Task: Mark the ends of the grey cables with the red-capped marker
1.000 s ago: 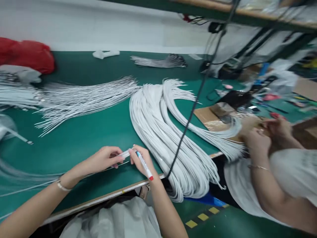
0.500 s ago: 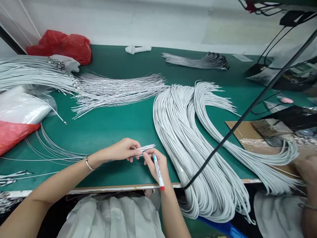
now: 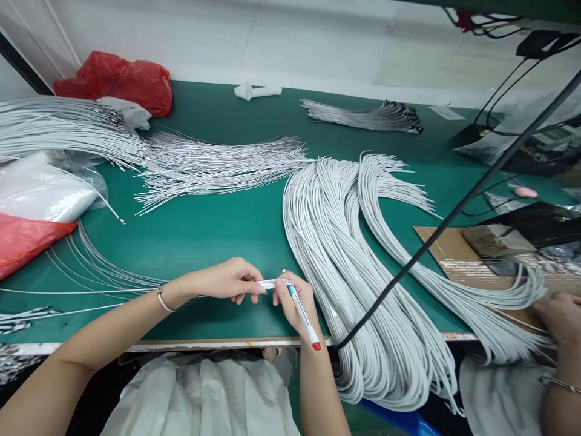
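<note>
My left hand pinches a small bundle of thin white wires, whose ends reach to the right. The long tails of this bundle trail left across the green table under my wrist. Closed around a white marker pen with a red end, my right hand also has its thumb and fingertips at the wire ends. The pen's dark tip points up and away from me, by the ends. My fingers partly hide the wires between the two hands.
To the right, thick grey cable bundles hang over the table edge. Behind lie thin wires and dark-ended wires. Bags stand left. A black cord crosses the view. Another person's hand is at far right.
My right hand and the marker have shifted right, and the pen's dark tip now shows. The fingers now cover the wire ends that stuck out before. The other person's hand shows more.
</note>
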Motion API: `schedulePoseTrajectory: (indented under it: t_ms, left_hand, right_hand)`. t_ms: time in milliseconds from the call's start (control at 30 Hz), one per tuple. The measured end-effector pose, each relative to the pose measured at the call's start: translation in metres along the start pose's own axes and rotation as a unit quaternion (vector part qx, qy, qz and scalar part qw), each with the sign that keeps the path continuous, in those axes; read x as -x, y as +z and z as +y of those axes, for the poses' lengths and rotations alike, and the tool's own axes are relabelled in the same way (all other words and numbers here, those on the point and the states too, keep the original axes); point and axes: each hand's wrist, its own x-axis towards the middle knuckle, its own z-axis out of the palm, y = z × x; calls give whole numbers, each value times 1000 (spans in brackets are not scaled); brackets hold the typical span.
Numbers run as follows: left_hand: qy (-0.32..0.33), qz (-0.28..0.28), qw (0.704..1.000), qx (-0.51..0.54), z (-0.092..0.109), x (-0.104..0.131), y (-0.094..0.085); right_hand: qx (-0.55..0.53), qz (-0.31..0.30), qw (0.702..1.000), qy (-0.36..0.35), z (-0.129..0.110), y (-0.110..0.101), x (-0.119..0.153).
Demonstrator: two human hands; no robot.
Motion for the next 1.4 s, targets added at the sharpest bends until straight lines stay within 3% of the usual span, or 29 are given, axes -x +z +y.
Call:
schedulePoseTrajectory:
  t_ms: [67,167,433,767,933,1100,1267,1400]
  left_hand:
    - [20,-12,1000,-18,-1,0,0]
    - [22,17,999,-24,-5,-3,1]
    - [-4,54,995,81,-13,-9,7]
    - [34,103,994,-20,-10,-9,5]
    - [-4,74,997,31,-7,-7,7]
    - [-6,60,998,14,-1,-5,3]
    - [-15,-20,1000,-1,2,-2,1]
    - [-19,2,1000,-15,3,-1,4]
  right_hand:
    - [4,-12,1000,-2,-3,0,0]
    - [0,-11,1000,-2,-6,0,0]
    - [-10,-17,1000,2,-2,-1,0]
    - [-5,-28,1000,-9,-5,-3,0]
    - [-3,-25,1000,-5,-5,-2,0]
    - [-1,-39,999,-12,-4,-5,0]
    - [-8,-60,998,-14,-4,-2,-1]
    - [2,-14,999,-30,-4,4,-3]
